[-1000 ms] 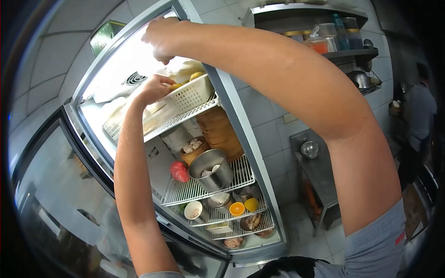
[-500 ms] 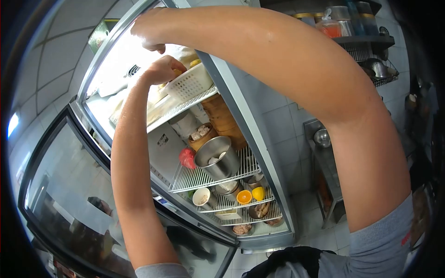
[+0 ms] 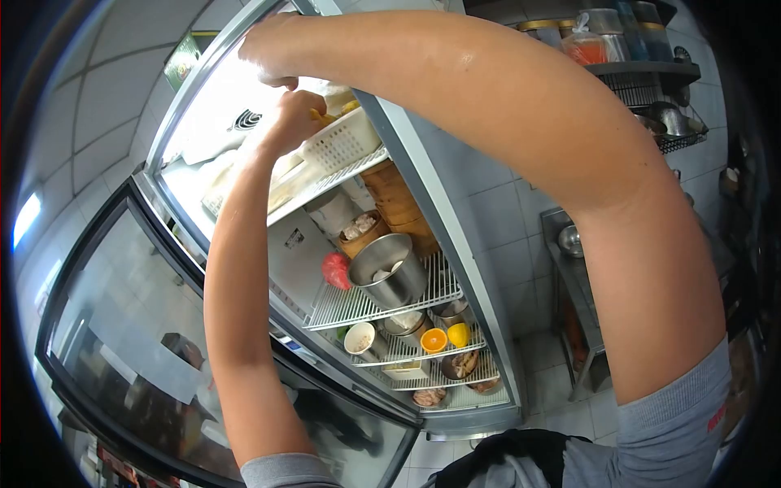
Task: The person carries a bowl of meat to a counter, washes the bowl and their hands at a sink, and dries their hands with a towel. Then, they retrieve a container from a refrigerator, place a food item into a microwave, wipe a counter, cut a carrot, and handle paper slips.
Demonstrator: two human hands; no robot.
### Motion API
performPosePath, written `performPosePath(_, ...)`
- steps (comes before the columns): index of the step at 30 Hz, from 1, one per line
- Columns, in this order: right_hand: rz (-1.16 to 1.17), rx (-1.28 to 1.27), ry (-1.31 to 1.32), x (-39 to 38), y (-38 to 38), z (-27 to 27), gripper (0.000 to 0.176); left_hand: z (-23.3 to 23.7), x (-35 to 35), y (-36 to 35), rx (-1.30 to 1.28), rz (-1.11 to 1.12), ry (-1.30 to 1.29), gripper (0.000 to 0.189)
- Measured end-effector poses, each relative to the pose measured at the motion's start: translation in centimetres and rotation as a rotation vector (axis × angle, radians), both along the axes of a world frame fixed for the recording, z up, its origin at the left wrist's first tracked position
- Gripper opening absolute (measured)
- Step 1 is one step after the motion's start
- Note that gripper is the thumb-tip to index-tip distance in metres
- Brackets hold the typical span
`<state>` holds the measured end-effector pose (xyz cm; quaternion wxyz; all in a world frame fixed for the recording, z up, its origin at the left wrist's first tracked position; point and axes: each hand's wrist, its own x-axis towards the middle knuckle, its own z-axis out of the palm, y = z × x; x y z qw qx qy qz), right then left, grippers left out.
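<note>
My left hand is raised to the fridge's top shelf, at the rim of a white perforated plastic basket. Its fingers are curled, and yellow produce shows right beside them. Whether that produce is in my grip is hard to see. Higher up, my right hand reaches across into the bright upper part of the fridge. One curled finger or thumb shows below it; glare washes out the rest, along with anything it holds.
Lower fridge shelves hold a steel pot, a red bag, bamboo steamers, a cut orange and a lemon. The glass door stands open at left. A steel table and wall shelf are at right.
My left hand has lifted slightly up from the basket, and its fingers are more curled. My right hand keeps nearly the same place. The whole view has shifted a little.
</note>
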<state>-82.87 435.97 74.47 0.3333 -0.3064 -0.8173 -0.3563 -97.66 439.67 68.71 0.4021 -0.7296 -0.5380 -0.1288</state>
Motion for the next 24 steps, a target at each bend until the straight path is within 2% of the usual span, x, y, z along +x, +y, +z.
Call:
performPosePath(3,0.007,0.102,0.05,-0.5,1.1,-0.3,0.052,-0.2,0.5,-4.0,-0.056,-0.044,-0.135,0.026)
performPosePath(5,0.039,0.131,0.071,-0.7,2.2,-0.5,0.045,-1.0,0.4,-8.1,0.189,-0.184,-0.016,0.028)
performPosePath(7,0.085,0.158,0.08,-0.2,2.7,-0.6,0.039,-2.7,1.2,-13.6,0.287,-0.287,-0.116,0.033)
performPosePath(9,0.119,0.166,0.098,-0.1,2.9,-1.5,0.04,-5.5,-0.5,-18.2,0.458,-0.299,-0.226,0.024)
performPosePath(11,0.146,0.161,0.115,0.1,3.4,-2.7,0.04,-9.7,-0.9,-22.9,0.541,-0.443,-0.566,0.023)
performPosePath(13,0.177,0.154,0.127,0.4,4.1,-3.8,0.041,-14.7,-3.0,-26.6,0.634,-0.502,-0.66,0.028)
performPosePath(15,0.23,0.135,0.141,0.5,4.6,-4.6,0.042,-21.2,-5.6,-29.7,0.615,-0.699,-0.993,0.03)
performPosePath(17,0.322,0.111,0.166,0.1,4.2,-5.0,0.043,-27.5,-6.4,-32.3,0.564,-0.789,-1.247,0.033)
performPosePath(21,0.495,0.04,0.209,0.6,2.5,-6.5,0.044,-36.0,-3.8,-35.4,0.536,-0.796,-1.705,0.032)
performPosePath(23,0.738,-0.07,0.199,1.0,-1.7,-9.7,0.045,-38.1,-2.7,-37.4,0.505,-0.663,-1.711,0.03)
performPosePath(24,0.899,-0.211,0.136,1.0,-4.8,-12.3,0.045,-38.8,-2.2,-38.5,0.502,-0.602,-1.686,0.029)
